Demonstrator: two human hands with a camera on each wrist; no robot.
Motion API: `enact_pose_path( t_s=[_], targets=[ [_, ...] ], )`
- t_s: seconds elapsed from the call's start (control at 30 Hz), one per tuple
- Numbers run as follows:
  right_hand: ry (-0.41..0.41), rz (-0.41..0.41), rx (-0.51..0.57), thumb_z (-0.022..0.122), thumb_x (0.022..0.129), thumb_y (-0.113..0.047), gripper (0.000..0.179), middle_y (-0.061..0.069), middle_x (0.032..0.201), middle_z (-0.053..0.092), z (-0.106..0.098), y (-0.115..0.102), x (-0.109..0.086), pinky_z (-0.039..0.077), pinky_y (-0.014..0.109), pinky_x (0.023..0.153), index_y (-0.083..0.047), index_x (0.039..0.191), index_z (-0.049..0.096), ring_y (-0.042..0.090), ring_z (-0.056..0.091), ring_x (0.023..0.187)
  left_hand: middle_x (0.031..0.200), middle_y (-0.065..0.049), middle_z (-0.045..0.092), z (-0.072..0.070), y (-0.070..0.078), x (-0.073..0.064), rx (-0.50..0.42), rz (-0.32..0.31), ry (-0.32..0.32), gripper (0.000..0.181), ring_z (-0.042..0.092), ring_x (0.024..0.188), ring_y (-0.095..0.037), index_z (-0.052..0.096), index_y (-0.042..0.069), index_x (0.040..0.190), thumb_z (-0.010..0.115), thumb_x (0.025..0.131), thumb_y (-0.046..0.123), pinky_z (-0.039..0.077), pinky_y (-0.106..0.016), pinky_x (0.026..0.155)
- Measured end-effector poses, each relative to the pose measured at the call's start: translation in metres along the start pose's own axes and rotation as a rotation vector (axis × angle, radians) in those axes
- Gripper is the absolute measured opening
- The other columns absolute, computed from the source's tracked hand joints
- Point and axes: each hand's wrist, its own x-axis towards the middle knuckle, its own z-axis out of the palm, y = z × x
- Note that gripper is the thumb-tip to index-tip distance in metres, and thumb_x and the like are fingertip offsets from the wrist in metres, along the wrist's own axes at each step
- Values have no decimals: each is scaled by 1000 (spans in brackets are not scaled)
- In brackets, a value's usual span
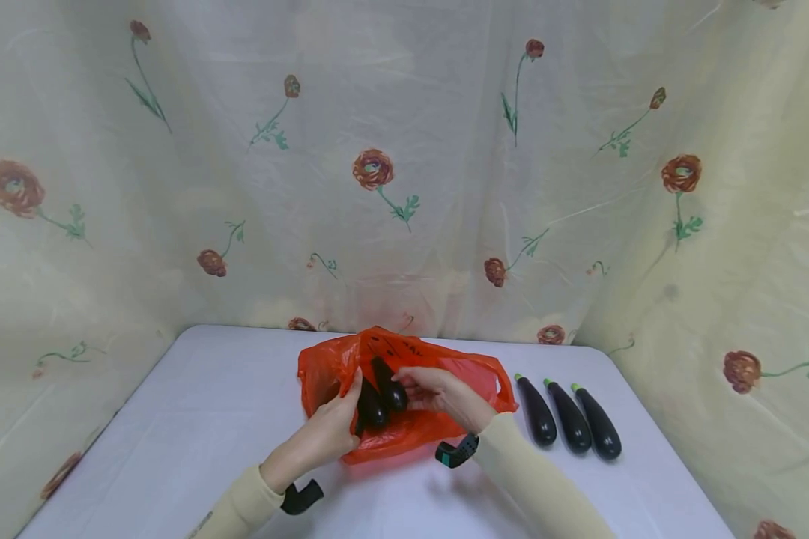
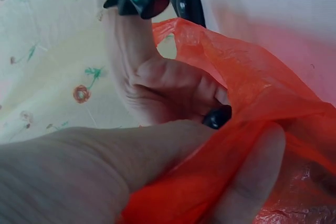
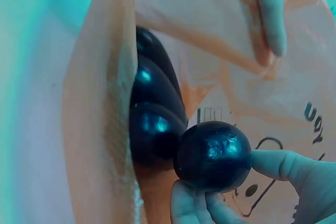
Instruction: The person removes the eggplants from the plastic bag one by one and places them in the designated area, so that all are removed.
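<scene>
A red plastic bag [image 1: 384, 449] lies on the table with its mouth spread toward me. My left hand [image 1: 333, 423] pinches the bag's left edge between thumb and fingers, the thin film bunching there in the left wrist view. Inside the opening, my right hand [image 1: 441, 391] grips a dark, glossy eggplant [image 3: 212, 156] by its rounded end, thumb on one side and fingers on the other. Close beside that one, more eggplants [image 3: 157, 124] lie stacked in the bag, partly covered by its side. The narrow end of the held eggplant points toward the back of the bag.
Three eggplants [image 1: 569, 419] with green tips lie side by side on the white table [image 1: 195, 427], right of the bag. A flowered curtain [image 1: 445, 195] hangs behind the table and along both sides. A dark band [image 1: 457, 451] sits at my right wrist.
</scene>
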Motion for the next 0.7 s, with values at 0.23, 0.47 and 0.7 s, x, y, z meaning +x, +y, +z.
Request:
enact_pose_path(
  t_s=[0.23,0.47,0.7],
  targets=[
    [-64,-15,-11,64,88,-22,22,4,85,66,-1,2,-13,57,28,74,-4,99,71,19,57,82,132,-26,51,1,-1,1,-6,-7,-1,105,47,57,-15,4,3,155,72,76,-9,51,-23,56],
    [-102,-35,2,61,89,-22,19,4,88,65,-6,4,-26,57,30,79,-6,96,70,20,60,85,136,-26,48,2,-1,1,-2,-6,2,105,48,59,-15,4,3,155,73,76,-8,52,-24,57],
    [-130,-53,44,63,88,-20,19,8,100,60,-13,4,-42,57,30,79,-5,99,68,22,58,92,122,-24,55,2,-1,1,2,-9,-3,105,48,58,-15,3,3,155,73,77,-7,51,-24,57]
  ],
)
